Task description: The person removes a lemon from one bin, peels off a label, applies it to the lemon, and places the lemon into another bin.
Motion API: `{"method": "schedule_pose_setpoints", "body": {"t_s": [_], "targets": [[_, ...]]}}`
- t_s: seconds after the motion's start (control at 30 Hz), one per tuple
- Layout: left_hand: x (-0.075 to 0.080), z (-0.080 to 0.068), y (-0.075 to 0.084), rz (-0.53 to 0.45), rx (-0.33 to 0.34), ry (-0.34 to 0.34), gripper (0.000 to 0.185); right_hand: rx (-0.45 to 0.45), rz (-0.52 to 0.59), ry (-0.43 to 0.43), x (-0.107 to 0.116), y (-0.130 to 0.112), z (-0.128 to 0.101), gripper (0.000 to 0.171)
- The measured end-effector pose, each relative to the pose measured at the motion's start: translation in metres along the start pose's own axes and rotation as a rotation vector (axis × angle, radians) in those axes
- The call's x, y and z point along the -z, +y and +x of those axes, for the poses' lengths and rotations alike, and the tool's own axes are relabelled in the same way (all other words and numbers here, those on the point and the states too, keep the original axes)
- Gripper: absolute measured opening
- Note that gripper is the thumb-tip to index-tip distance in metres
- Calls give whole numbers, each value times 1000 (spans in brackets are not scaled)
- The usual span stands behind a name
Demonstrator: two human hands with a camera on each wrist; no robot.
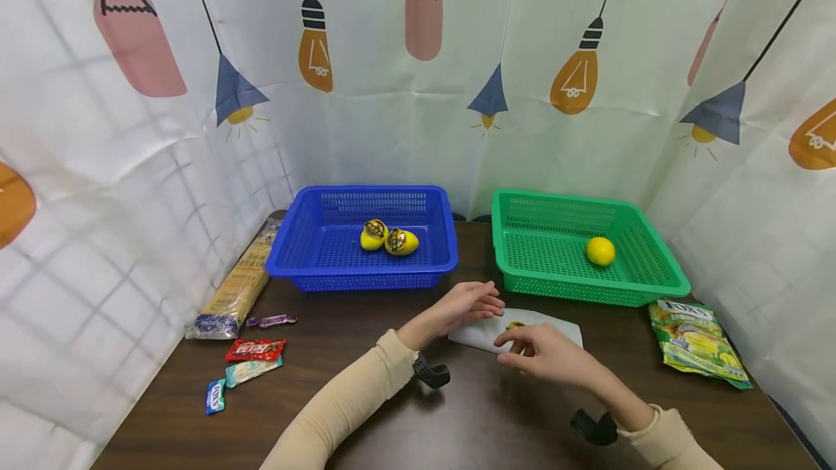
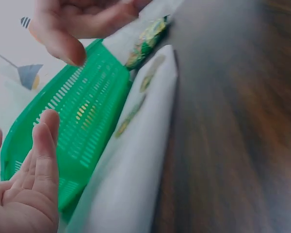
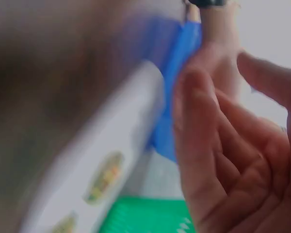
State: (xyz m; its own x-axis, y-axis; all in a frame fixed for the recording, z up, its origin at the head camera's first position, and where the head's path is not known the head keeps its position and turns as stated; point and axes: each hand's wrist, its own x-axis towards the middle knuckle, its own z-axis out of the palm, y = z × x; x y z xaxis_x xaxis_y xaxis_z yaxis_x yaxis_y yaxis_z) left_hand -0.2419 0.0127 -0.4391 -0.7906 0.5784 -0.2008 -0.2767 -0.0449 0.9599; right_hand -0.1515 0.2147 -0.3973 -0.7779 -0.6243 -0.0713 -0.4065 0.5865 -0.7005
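Observation:
A flat white packet (image 1: 563, 330) with small printed labels lies on the dark wooden table (image 1: 496, 419), just in front of the green basket (image 1: 588, 293). My left hand (image 1: 480, 303) reaches over the packet's left end with its fingers fairly straight. My right hand (image 1: 532, 350) hovers over its middle with loosely bent fingers. In the left wrist view the left hand (image 2: 34, 184) is an open palm beside the packet (image 2: 136, 160); the right hand (image 2: 82, 19) is above. In the blurred right wrist view the right hand (image 3: 223, 145) holds nothing, with the packet (image 3: 111, 170) below it.
A blue basket (image 1: 366, 278) holds two yellow labelled lemon-shaped items (image 1: 374, 235) (image 1: 401, 241). The green basket holds one yellow lemon (image 1: 600, 251). A green snack bag (image 1: 695, 339) lies at the right. At the left lie a pasta pack (image 1: 238, 281) and several small sweets (image 1: 255, 349).

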Motion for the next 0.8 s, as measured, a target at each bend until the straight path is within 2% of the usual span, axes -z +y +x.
{"method": "schedule_pose_setpoints", "body": {"t_s": [0.1,0.2,0.37,0.5,0.63,0.8], "targets": [[-3,7,6,-37,3,43,55,33,0,-65,26,-2,1,37],[-7,14,14,-27,-14,64,57,41,-10,-128,59,-6,3,34],[-14,26,23,-6,-59,103,54,-63,-25,-170,121,-6,8,37],[-19,33,22,-33,-64,137,39,-158,-17,-124,165,6,17,40],[-23,36,16,-44,-74,149,22,-236,16,-44,201,29,25,47],[-20,37,17,-32,-84,168,18,-320,-49,108,229,66,42,63]]}}
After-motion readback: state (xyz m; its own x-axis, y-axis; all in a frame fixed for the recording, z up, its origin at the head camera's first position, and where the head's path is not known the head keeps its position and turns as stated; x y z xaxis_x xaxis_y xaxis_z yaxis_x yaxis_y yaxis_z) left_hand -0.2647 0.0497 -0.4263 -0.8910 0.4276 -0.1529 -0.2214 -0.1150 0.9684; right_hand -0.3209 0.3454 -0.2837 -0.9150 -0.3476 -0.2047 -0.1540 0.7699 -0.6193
